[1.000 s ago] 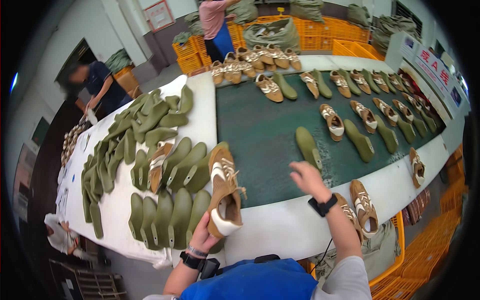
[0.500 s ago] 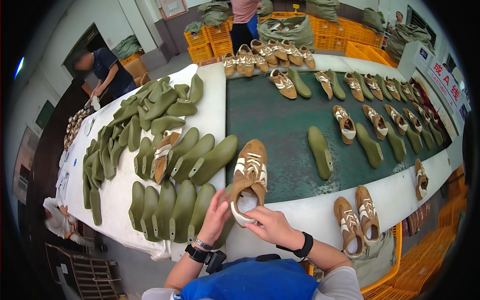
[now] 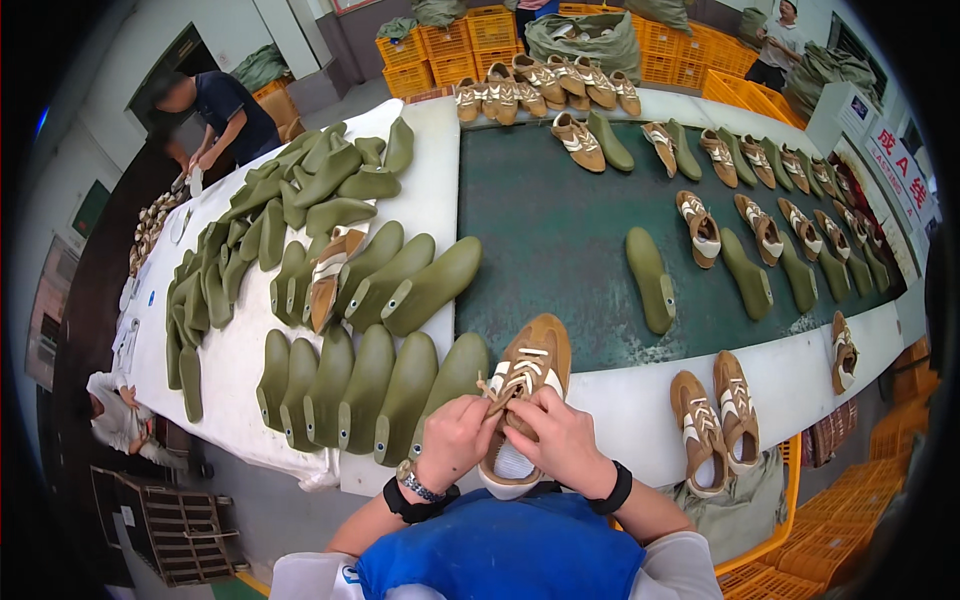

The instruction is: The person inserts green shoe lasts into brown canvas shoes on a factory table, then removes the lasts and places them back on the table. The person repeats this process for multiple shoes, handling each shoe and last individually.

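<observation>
A tan sneaker (image 3: 545, 345) with white stripes and white laces stands close in front of me, toe pointing away and heel against my blue apron. My left hand (image 3: 453, 445) is closed at the left side of its opening, beside a loose tan lace end. From the other side, my right hand (image 3: 565, 445) pinches the upper near the tongue. The fingertips of both hands meet over the laces, so exactly which part each grips is partly hidden. A pale insole (image 3: 513, 460) shows inside the shoe. Just left stands a row of green shoe lasts (image 3: 358, 395).
More lasts (image 3: 330, 172) are heaped on the white table to the left. Sneakers (image 3: 757, 225) and lasts line the dark green belt (image 3: 550, 240). Two sneakers (image 3: 697, 430) stand at the near right edge, above an orange crate (image 3: 790, 490). Co-workers (image 3: 235, 115) are farther off.
The sneaker has come nearer to my body and lower. My right hand has left the heel and my left hand the side; both now grip around the laces and opening.
</observation>
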The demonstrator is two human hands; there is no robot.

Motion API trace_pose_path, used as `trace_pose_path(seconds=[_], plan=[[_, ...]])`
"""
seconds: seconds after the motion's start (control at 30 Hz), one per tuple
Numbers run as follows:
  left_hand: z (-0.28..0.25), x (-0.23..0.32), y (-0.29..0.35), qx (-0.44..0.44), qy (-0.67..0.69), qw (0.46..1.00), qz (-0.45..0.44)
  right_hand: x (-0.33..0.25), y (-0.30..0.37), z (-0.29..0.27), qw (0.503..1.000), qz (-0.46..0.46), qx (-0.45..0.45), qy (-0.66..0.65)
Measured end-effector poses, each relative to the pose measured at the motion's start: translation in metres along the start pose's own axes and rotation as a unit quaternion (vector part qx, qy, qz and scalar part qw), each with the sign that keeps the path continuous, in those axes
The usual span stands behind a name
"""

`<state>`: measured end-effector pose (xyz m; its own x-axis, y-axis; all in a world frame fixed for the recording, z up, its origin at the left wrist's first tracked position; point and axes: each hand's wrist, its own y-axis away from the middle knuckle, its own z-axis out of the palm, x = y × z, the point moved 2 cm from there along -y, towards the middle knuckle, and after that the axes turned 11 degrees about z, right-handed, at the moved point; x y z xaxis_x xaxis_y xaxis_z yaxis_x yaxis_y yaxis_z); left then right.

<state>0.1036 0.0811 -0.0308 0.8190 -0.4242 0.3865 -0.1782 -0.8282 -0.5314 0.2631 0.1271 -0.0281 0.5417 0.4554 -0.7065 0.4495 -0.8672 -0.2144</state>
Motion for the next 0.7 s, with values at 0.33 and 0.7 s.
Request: trace_pose_path(seconds=[0.33,0.7], plan=[[-0.022,0.042,0.016,0.039,-0.045,0.997,0.054,-0.008,0.027,-0.010,0.982,0.044,-0.137,-0.119],[-0.041,0.058,0.021,-0.016,0.087,0.996,-0.028,0.023,0.061,-0.035,0.939,-0.063,-0.192,-0.279]])
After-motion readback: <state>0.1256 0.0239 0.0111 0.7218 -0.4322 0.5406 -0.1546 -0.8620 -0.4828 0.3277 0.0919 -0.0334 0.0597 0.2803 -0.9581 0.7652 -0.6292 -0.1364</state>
